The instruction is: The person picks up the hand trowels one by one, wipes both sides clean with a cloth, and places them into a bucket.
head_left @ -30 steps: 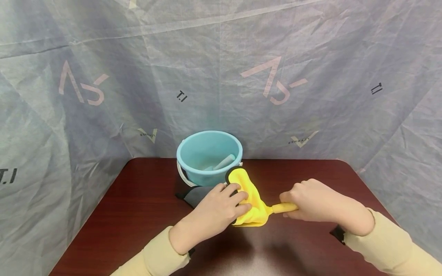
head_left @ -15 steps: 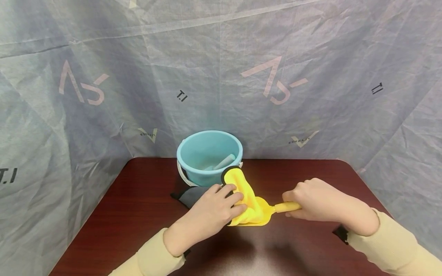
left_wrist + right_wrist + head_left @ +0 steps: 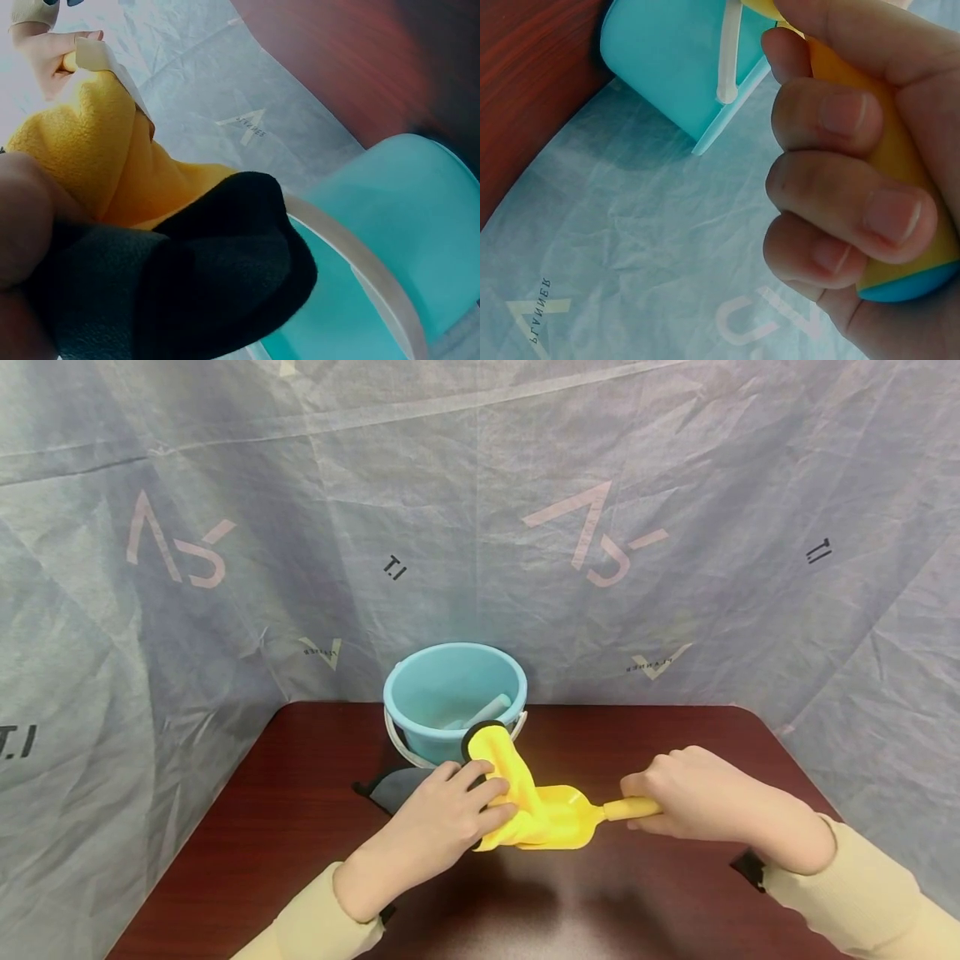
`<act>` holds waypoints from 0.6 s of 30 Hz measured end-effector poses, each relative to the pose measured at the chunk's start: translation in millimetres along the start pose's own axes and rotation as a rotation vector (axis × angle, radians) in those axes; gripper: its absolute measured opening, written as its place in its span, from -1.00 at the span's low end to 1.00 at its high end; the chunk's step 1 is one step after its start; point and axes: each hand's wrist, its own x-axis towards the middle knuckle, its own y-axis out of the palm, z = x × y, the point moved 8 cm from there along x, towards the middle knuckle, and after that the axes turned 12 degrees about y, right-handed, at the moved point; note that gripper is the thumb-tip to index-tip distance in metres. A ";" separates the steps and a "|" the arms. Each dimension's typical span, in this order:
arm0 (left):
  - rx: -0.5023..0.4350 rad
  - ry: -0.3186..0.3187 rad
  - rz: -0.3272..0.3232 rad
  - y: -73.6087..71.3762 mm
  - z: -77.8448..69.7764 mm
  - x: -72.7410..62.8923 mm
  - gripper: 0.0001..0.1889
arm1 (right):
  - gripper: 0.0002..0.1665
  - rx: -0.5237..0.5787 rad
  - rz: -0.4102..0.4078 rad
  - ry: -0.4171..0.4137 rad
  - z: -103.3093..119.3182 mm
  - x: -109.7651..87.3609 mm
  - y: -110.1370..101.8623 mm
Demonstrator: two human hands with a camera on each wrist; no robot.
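My left hand (image 3: 446, 818) grips a two-sided cloth (image 3: 506, 772), yellow on one face and grey on the other, with black edging. The cloth is folded over the front of a yellow toy shovel (image 3: 567, 818), whose rear blade shows bare. My right hand (image 3: 686, 793) holds the shovel by its yellow handle (image 3: 907, 172), fingers wrapped round it; in the right wrist view the handle ends in a blue tip. Both are held up over the table. In the left wrist view the cloth's dark grey face (image 3: 97, 292) hangs close to the bucket.
Behind the hands, a light-blue bucket (image 3: 431, 745) with a white handle stands on the dark red table (image 3: 300, 810). Inside it leans a light-blue rod-like piece (image 3: 489, 712). A grey printed sheet (image 3: 480, 527) hangs behind the table.
My left hand has slid left with the cloth, baring more of the shovel's blade. My right hand has shifted slightly right with the shovel.
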 end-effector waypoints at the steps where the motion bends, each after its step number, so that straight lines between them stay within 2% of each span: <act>1: -0.005 -0.002 -0.003 -0.2 0.4 -0.9 -0.71 | -0.56 0.000 -0.001 0.001 -0.2 -0.2 0.2; 9: -0.023 -0.006 -0.038 -3.4 2.3 -8.7 -0.65 | -0.52 0.007 -0.029 0.005 0.1 -3.7 -0.6; 18: -0.003 -0.024 -0.057 -8.6 5.4 -20.1 -0.62 | -0.54 0.036 -0.021 0.012 0.4 -5.6 1.0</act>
